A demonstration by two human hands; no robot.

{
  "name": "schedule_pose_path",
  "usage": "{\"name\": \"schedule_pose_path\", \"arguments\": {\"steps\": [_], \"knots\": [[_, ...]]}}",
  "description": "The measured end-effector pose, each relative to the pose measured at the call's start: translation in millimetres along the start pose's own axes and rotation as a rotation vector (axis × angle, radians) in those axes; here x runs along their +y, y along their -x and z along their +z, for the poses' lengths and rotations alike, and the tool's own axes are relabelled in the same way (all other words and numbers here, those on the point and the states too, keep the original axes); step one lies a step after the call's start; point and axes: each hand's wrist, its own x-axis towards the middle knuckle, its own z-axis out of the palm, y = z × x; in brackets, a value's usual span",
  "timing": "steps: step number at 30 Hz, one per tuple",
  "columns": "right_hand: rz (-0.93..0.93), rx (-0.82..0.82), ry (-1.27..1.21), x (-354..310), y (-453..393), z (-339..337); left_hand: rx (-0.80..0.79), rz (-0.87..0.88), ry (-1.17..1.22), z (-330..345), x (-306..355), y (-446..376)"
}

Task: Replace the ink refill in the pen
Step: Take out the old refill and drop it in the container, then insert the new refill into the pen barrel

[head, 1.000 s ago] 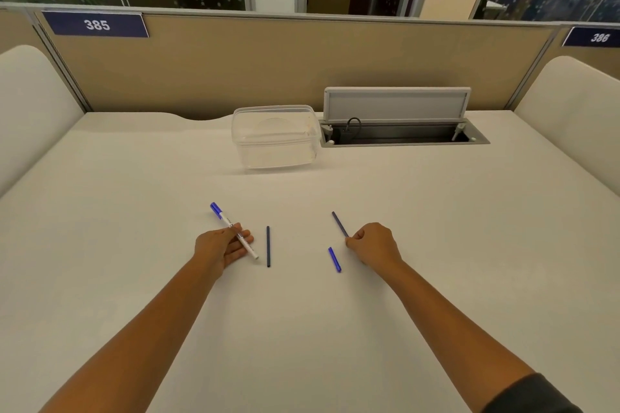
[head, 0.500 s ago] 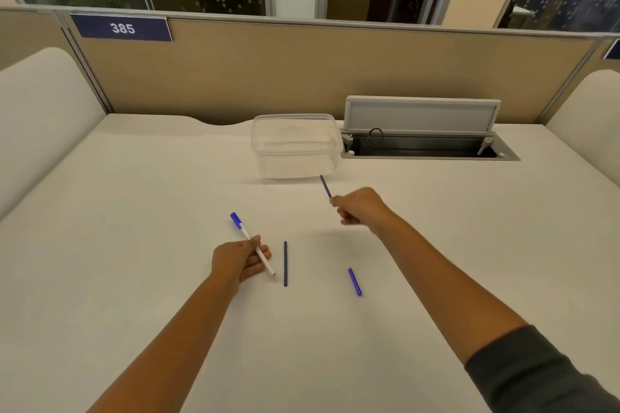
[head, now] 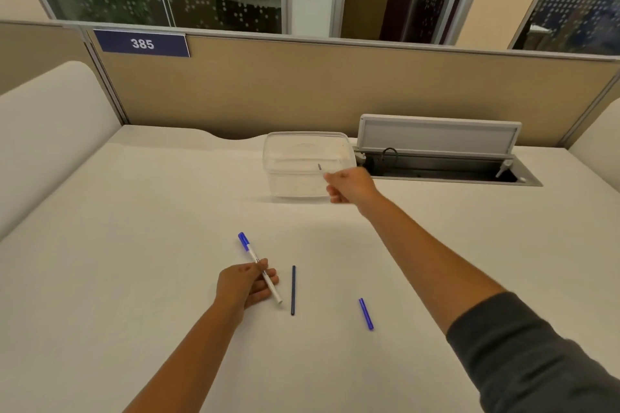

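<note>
My left hand (head: 244,282) holds a white pen barrel (head: 260,265) with a blue end, slanted just above the white desk. A dark blue refill (head: 293,290) lies on the desk right beside it. Further right on the desk is a short bright blue piece (head: 366,314). My right hand (head: 350,185) is stretched out to the near right corner of a clear plastic box (head: 303,161) and pinches another thin dark refill (head: 320,167), whose tip pokes up over the box.
An open cable hatch (head: 446,164) with a raised grey lid lies right of the box. A tan partition (head: 335,90) closes the desk's far edge. White padded dividers (head: 50,131) stand at the left and right.
My right hand has carried the thin refill from the desk near the blue piece forward to the clear box. My left hand has kept hold of the pen barrel.
</note>
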Motion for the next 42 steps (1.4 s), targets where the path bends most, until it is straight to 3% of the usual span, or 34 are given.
{"name": "schedule_pose_path", "arguments": {"steps": [9, 12, 17, 20, 23, 32, 42], "knots": [[-0.058, -0.303, 0.375, 96, 92, 39, -0.009, 0.005, -0.018, 1, 0, 0], [-0.185, -0.428, 0.531, 103, 112, 49, -0.01, 0.026, -0.035, 0, 0, 1], [-0.292, -0.342, 0.749, 107, 129, 56, -0.019, 0.034, -0.018, 0, 0, 3], [-0.251, -0.166, 0.694, 112, 135, 51, -0.021, 0.032, -0.007, -1, -1, 5], [-0.193, -0.089, 0.629, 112, 140, 40, -0.025, 0.038, 0.016, -3, -1, 6], [-0.118, -0.162, 0.274, 99, 166, 25, -0.01, -0.023, 0.185, -3, -1, 20], [-0.156, -0.23, 0.233, 85, 192, 30, -0.038, -0.059, 0.268, 5, 17, 33]]}}
